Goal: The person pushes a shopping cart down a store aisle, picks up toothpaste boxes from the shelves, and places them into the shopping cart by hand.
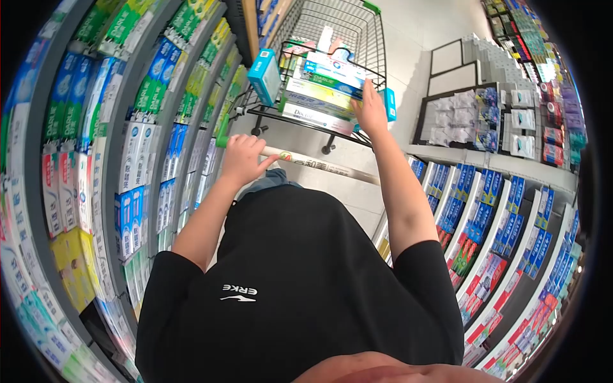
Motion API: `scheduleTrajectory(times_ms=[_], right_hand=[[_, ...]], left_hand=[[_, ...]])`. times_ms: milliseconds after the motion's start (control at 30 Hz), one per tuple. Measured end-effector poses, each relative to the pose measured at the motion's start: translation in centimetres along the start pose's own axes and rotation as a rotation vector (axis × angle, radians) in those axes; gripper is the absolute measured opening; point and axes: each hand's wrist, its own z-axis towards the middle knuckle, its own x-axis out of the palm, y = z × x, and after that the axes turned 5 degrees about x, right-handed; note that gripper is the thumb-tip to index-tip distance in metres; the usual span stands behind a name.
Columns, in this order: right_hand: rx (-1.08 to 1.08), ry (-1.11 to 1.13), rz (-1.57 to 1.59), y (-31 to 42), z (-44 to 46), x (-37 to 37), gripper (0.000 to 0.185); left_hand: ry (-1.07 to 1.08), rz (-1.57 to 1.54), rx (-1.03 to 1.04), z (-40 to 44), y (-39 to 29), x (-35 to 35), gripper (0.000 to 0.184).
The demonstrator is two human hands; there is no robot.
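My left hand (244, 157) is wrapped round the left end of the cart's pale handle bar (319, 165). Over the cart's child-seat area, my right hand (370, 110) is spread beside the right end of several stacked toothpaste boxes, its fingers apart. The stack has a white box (316, 117) at the bottom, a yellow-green box (322, 96) above it, then a green Darlie box (329, 81) and a blue-and-white box (335, 71). A blue box (264, 76) stands left of the stack; another blue box (388, 104) is behind my right hand.
The black wire cart (364, 32) extends ahead. Shelves of toothpaste boxes (134, 159) line the left side. On the right are shelves with blue and red boxes (485, 217) and a rack of hanging packs (456, 118). Pale floor tiles (408, 38) show beyond the cart.
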Motion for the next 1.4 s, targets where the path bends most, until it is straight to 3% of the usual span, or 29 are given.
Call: scheduleTrajectory(times_ms=[167,367,400,433,500,533,567,600,633,667,700,767,800,833,900,933,1000,1033,1100,1233,1300,1367,1400], right_hand=[[-0.028,-0.101,-0.016,0.7,-2.6,0.0,0.079],[-0.019,-0.034,0.079,1.6,-5.3,-0.1,0.055],[-0.020,-0.034,0.139,1.7,-5.9,0.1,0.052],[-0.039,-0.052,0.152,2.1,-6.8,-0.1,0.050],[-0.094,-0.093,0.203,3.6,-9.0,-1.3,0.050],[-0.136,-0.073,0.249,4.4,-10.4,-2.2,0.049],[-0.178,-0.052,0.294,5.2,-11.8,-3.1,0.049],[-0.271,-0.070,0.315,5.9,-13.1,-3.8,0.049],[-0.181,0.097,0.369,8.1,-14.9,-6.3,0.049],[-0.228,0.143,0.418,8.9,-16.4,-7.2,0.048],[-0.301,0.125,0.473,9.9,-17.9,-8.0,0.048],[-0.416,0.166,0.528,11.4,-20.2,-9.2,0.050],[-0.415,0.190,0.543,12.0,-21.3,-9.6,0.052],[-0.413,0.212,0.559,12.5,-22.1,-9.8,0.054],[-0.429,0.149,0.576,12.5,-23.7,-9.0,0.058],[-0.266,0.162,0.647,12.5,-24.4,-8.8,0.059],[-0.048,0.226,0.686,11.8,-25.4,-8.3,0.053],[-0.049,0.222,0.690,9.8,-26.3,-6.6,0.053],[-0.272,0.260,0.414,5.6,-28.1,-2.2,0.038],[-0.347,0.082,0.378,6.8,-29.2,-3.3,0.029],[-0.287,0.202,0.284,7.4,-28.2,-4.2,0.027],[-0.288,0.266,0.192,6.3,-27.6,-2.5,0.031],[-0.291,0.334,0.100,5.9,-27.5,-1.8,0.037]], left_hand=[[0.024,0.043,-0.020,-2.7,-0.5,-0.7,0.045],[0.068,-0.016,-0.062,-5.6,-0.7,-1.8,0.048],[0.236,-0.053,-0.157,-5.8,-0.8,-2.3,0.053],[0.229,-0.037,-0.169,-6.1,-1.0,-2.8,0.053],[-0.008,-0.146,-0.194,-6.4,-1.8,-3.3,0.065],[-0.027,-0.233,-0.283,-6.1,-1.9,-3.5,0.083],[-0.040,-0.224,-0.290,-5.9,-2.6,-4.6,0.083],[-0.164,-0.127,-0.245,-5.2,-3.9,-6.7,0.086],[-0.284,-0.031,-0.200,-4.7,-5.5,-8.8,0.089],[-0.255,0.132,-0.121,-4.5,-6.7,-10.8,0.095],[-0.261,0.138,-0.124,-4.6,-7.6,-12.2,0.095],[-0.071,0.199,0.032,-5.1,-8.7,-14.0,0.093],[-0.104,0.271,0.117,-5.3,-8.8,-14.4,0.079],[-0.102,0.272,0.120,-5.9,-8.4,-14.2,0.079],[0.191,0.051,0.013,-7.8,-7.3,-13.7,0.057],[0.002,0.059,0.070,-8.3,-7.0,-14.2,0.046],[-0.012,0.203,0.070,-9.5,-4.5,-16.6,0.053],[-0.043,0.200,-0.013,-9.8,-2.9,-18.2,0.053],[-0.141,0.208,-0.223,-9.7,-1.0,-22.3,0.053],[-0.409,0.529,-0.463,-9.2,4.5,-29.6,0.059],[-0.508,0.682,-0.401,-8.9,8.3,-32.2,0.068],[-0.443,0.567,-0.692,-7.5,9.1,-34.2,0.067],[-0.412,0.504,-0.721,-6.7,8.9,-35.0,0.069]])
